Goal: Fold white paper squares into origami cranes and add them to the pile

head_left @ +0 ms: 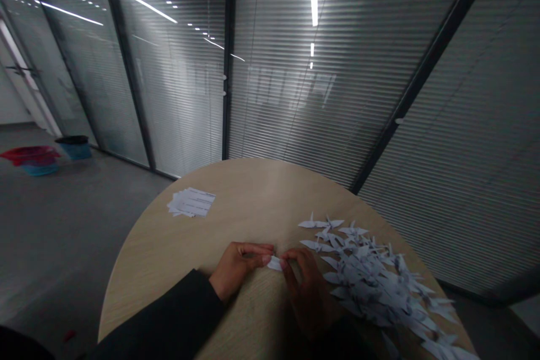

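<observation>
A small folded piece of white paper [275, 262] lies between my two hands, just above the round wooden table. The fingers and thumb of my left hand [243, 264] pinch its left end. On its right end, the thumb and fingertips of my right hand [304, 281] are closed. Its exact folded shape is too small to make out. Close by on the right spreads a heap of white folded paper cranes [371, 275], several with pointed wings and necks sticking up. Farther off to the left rests a loose stack of printed white paper squares [192, 202].
The round table [253, 191] has its curved far edge near a glass partition with blinds [287, 95]. On the floor at the left stand a blue bin with a red bag [36, 160] and a dark-lined blue bin [75, 147].
</observation>
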The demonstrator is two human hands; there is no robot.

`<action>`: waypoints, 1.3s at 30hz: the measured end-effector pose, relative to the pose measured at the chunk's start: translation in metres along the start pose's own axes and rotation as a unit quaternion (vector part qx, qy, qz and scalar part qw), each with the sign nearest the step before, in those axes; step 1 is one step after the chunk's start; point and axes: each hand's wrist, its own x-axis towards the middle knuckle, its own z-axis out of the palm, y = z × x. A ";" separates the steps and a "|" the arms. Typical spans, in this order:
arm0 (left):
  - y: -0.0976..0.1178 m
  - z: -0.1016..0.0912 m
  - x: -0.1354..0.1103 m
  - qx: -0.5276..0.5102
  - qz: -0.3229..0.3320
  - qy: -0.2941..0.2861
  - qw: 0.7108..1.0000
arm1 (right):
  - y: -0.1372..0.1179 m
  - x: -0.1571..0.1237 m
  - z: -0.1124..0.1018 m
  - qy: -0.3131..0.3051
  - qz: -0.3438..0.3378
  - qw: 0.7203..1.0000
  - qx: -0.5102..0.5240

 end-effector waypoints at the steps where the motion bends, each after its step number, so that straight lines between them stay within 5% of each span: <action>1: 0.000 0.000 0.000 0.002 0.007 0.001 1.000 | 0.000 0.000 0.000 -0.003 -0.005 1.000 -0.002; 10: -0.002 0.000 -0.001 0.090 0.061 -0.021 0.994 | 0.006 0.000 -0.002 -0.091 -0.033 0.995 -0.001; 15: -0.007 0.003 -0.001 0.064 0.039 -0.023 0.997 | 0.007 0.000 -0.003 -0.063 -0.002 0.998 0.005; 21: -0.003 0.009 -0.004 -0.040 0.014 -0.066 0.997 | -0.001 0.005 -0.009 -0.046 0.109 0.991 0.056; 26: -0.004 0.008 -0.001 -0.030 0.034 -0.052 0.998 | -0.004 0.006 -0.008 -0.078 0.220 0.965 0.120; 39: 0.000 0.008 -0.001 0.019 0.053 -0.020 0.998 | 0.004 0.006 0.000 -0.121 0.301 0.905 0.276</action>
